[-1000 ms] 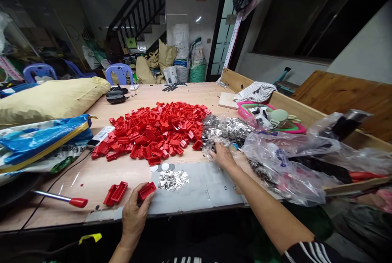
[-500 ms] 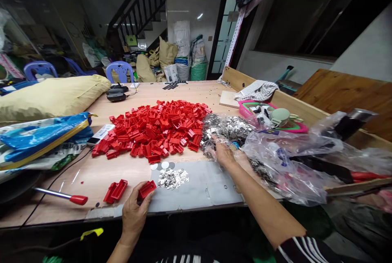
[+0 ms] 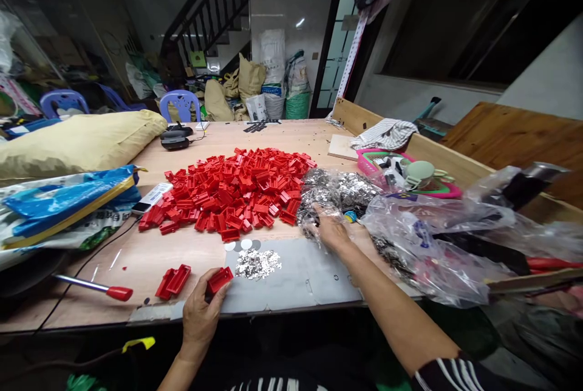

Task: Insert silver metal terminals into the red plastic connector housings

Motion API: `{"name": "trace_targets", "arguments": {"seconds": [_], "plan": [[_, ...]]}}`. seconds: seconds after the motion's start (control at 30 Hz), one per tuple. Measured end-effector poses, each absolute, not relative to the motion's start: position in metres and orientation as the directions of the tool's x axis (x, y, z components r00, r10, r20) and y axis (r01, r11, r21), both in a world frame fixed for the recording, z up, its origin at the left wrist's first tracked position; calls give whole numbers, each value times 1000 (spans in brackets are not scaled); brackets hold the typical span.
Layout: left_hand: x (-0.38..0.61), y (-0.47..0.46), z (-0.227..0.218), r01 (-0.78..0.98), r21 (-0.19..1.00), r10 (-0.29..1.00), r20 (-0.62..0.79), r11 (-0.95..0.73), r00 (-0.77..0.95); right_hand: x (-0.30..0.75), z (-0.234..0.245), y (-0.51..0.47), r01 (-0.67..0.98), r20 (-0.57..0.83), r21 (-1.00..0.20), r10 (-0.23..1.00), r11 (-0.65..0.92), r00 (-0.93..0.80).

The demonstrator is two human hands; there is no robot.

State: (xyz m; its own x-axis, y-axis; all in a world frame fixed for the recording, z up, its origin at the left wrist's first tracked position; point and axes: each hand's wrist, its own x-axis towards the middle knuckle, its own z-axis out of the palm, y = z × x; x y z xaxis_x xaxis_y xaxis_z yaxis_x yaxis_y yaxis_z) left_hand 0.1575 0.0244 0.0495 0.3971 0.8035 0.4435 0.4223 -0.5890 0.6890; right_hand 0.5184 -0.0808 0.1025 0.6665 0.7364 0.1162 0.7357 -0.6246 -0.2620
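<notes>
My left hand [image 3: 200, 312] rests at the table's near edge, its fingers closed on a red plastic clip [image 3: 219, 280]. My right hand [image 3: 332, 230] reaches forward into a clear plastic bag of small silver metal pieces [image 3: 334, 192], fingers curled among them. What the fingers grasp is hidden. A small heap of the same silver pieces [image 3: 256, 263] lies on a grey sheet [image 3: 296, 278] between my hands. A big pile of red clips [image 3: 237, 187] covers the middle of the table. Two red clips [image 3: 173, 280] lie apart, left of my left hand.
A red-handled tool [image 3: 98, 288] lies at the near left. Blue and yellow sacks [image 3: 68, 197] fill the left side. A pink basket [image 3: 392, 166] and crumpled clear bags [image 3: 437, 239] crowd the right. A black device [image 3: 174, 139] sits far back on the wooden table [image 3: 191, 254].
My right hand has shifted slightly inside the bag of silver pieces, pulling it a little. My left hand has stayed put with the red clip.
</notes>
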Motion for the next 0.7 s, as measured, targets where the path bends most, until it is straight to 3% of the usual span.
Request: {"name": "trace_targets", "arguments": {"seconds": [0.13,0.33,0.53,0.7], "plan": [[157,25,48,409,709,812,427,-574,398,513,103,-88,763,120,-291,770,-577,627],[156,25,49,400,709,806,430,-581,408,513,99,-90,644,165,-316,628,-696,760],[156,25,48,402,717,814,427,-570,393,510,98,-87,683,162,-384,683,-622,712],[155,25,47,400,702,801,439,-589,408,527,103,-86,602,212,-463,578,-650,788]]}}
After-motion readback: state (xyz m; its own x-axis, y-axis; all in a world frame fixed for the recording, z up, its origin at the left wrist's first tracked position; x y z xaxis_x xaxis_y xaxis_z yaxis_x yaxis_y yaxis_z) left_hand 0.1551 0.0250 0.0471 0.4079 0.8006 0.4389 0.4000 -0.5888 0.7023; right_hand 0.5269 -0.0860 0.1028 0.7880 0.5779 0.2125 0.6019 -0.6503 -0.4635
